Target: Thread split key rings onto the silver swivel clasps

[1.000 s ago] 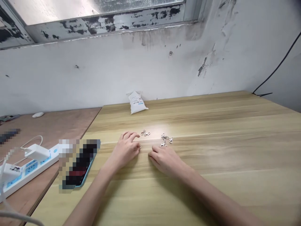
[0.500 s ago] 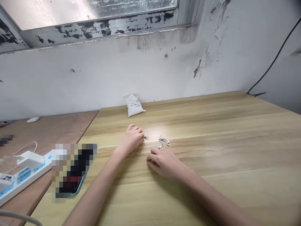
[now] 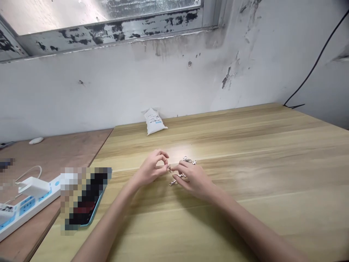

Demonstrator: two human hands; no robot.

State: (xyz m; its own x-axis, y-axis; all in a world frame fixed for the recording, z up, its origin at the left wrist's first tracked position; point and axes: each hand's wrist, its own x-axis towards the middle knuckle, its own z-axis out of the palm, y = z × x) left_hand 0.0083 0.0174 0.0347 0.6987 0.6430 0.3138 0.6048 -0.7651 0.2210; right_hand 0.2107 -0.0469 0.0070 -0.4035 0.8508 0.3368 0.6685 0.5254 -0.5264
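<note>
My left hand (image 3: 151,168) pinches a small metal clasp (image 3: 169,168) between thumb and index finger, just above the wooden table. Close on its right is my right hand (image 3: 196,180), with index finger and thumb apart. Its index fingertip reaches the clasp in the left hand; whether it touches is too small to tell. Below the right thumb, another silver lobster clasp (image 3: 173,183) lies on the tabletop. More metal clasps (image 3: 188,160) lie beyond the right hand, some partly hidden by its fingers.
A white labelled packet (image 3: 155,122) rests at the table's back edge by the wall (image 3: 114,87). To the left lie a blurred phone (image 3: 95,207) in a blue case and a white power strip (image 3: 11,225) with plugged-in chargers. A black cable (image 3: 313,69) hangs at the right.
My left hand has turned and come nearer the right, bringing a clasp between them. My right hand has shifted slightly, its index finger stretching left; a clasp now shows below its thumb.
</note>
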